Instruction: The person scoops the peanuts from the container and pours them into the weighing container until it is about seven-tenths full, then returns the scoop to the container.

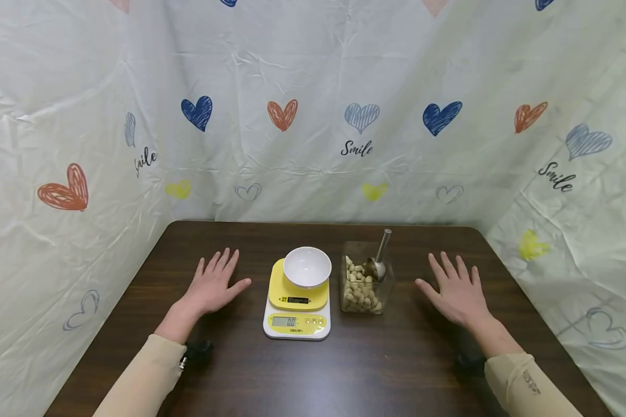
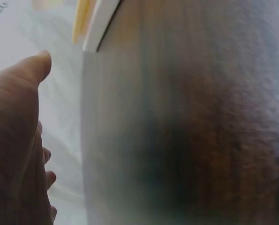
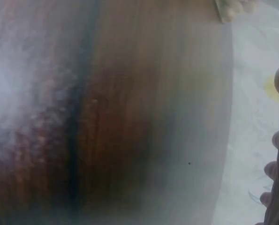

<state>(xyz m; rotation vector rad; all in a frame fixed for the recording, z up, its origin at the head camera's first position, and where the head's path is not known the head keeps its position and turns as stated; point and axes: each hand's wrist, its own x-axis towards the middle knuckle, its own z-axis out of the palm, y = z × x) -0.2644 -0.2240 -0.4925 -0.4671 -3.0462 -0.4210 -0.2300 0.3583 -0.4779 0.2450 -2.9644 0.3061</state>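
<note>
My left hand (image 1: 211, 288) is held out over the left side of the table, fingers straight and spread, holding nothing. To its right stands a yellow and white kitchen scale (image 1: 297, 330) whose display reads 0.0. A white bowl (image 1: 308, 266) sits on the scale's platform. Beside the scale is a clear plastic container (image 1: 348, 249) of pale, peanut-like pieces (image 1: 361, 296). A metal scoop (image 1: 378, 263) leans in it, handle up. On the right, my right hand (image 1: 459, 296) is spread with straight fingers, also holding nothing; the container is the thing nearest to it.
The dark wooden table (image 1: 302, 382) has rounded far corners. A pale curtain (image 1: 313, 69) printed with hearts and the word Smile hangs behind it and along both sides. In the left wrist view, a corner of the scale (image 2: 99, 28) shows at the top.
</note>
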